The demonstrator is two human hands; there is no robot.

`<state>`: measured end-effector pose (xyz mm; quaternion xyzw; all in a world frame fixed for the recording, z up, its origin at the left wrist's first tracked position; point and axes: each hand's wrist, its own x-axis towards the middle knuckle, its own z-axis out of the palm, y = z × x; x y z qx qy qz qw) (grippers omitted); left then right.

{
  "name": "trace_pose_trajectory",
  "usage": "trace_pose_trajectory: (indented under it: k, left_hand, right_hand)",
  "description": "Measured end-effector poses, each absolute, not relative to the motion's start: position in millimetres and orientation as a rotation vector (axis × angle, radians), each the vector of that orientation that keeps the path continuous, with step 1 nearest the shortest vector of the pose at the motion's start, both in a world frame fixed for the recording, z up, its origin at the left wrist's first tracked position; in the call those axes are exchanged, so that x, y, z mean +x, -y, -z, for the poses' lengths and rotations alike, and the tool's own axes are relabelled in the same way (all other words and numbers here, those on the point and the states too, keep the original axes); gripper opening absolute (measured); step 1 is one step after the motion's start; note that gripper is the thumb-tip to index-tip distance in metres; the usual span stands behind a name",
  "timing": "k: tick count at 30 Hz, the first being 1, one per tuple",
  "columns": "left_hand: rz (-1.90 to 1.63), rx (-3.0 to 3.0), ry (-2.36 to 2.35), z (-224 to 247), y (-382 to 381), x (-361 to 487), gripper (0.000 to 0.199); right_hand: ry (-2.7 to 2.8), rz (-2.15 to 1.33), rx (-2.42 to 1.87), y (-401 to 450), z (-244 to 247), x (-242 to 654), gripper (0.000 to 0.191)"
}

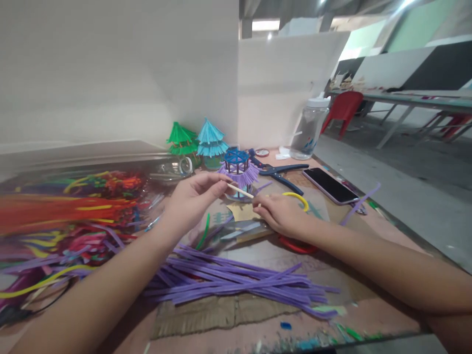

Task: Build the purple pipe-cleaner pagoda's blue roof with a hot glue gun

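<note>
**Thin stick (pixel 240 190) held btwn both hands over cluttered table (pixel 391 322)**

L hand (pixel 201 194) pinches one end of the stick btwn thumb & fingers. R hand (pixel 280 212) has its fingers curled in, closed on the other end. The stick is pale, approx. level w/ a slight tilt down to the R-hand end, up off the table & in front of the purple-fringed model (pixel 239 172), which has a blue top & dark posts.

Behind, near the wall (pixel 121 73): green model (pixel 181 140) & light-blue model (pixel 212 140), side by side, each w/ a two-tier pointed roof. Clear bottle (pixel 170 170) lies on its side left of those. To the right: dark-blue pliers (pixel 283 173), phone (pixel 330 186) lying flat w/ dark screen, & a big clear jug (pixel 309 129) w/ white lid, upright at the back.

Scissors (pixel 241 230) lie under/beside the R hand, w/ one yellow & one red handle loop; partly hidden. Loose pile of purple fuzzy strips (pixel 239 280) sits nearer the camera, some over a brown cardboard piece (pixel 217 317). Multicolor bundles (pixel 66 211), incl. orange, red & yellow, fill the left side; blurry, so details n/a. Background, R side: red chair (pixel 344 110) by a long table (pixel 409 100).
</note>
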<state>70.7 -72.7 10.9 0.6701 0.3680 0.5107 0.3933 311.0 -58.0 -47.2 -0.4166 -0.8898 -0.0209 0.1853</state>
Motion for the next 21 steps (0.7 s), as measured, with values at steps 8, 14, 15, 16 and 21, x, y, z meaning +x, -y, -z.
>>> trace_pose_trajectory:
  k: [8, 14, 15, 16, 21]
  left_hand:
    - [-1.300, 1.419, -0.730, -21.1, 76.8, 66.1, 0.019]
    - [-1.293, 1.353, -0.705, -21.6, 77.1, 68.0, 0.027]
    - [-1.284, 1.339, -0.700, -22.0, 77.6, 68.6, 0.028]
    - [-1.269, 1.326, -0.695, -22.1, 78.4, 69.3, 0.030]
    - [-1.088, 1.433, -0.671, -13.6, 82.6, 73.4, 0.032]
  right_hand:
    - [2.456, 0.012, -1.383, 28.9, 60.7, 322.6, 0.021]
    - [2.486, 0.048, -1.215, 25.8, 60.8, 320.5, 0.019]
    - [2.441, -0.001, -1.184, 28.0, 55.8, 319.6, 0.019]
    - [2.370, -0.083, -1.154, 31.8, 49.0, 318.3, 0.020]
    - [2.057, -0.538, -1.012, 69.2, 1.6, 307.0, 0.022]
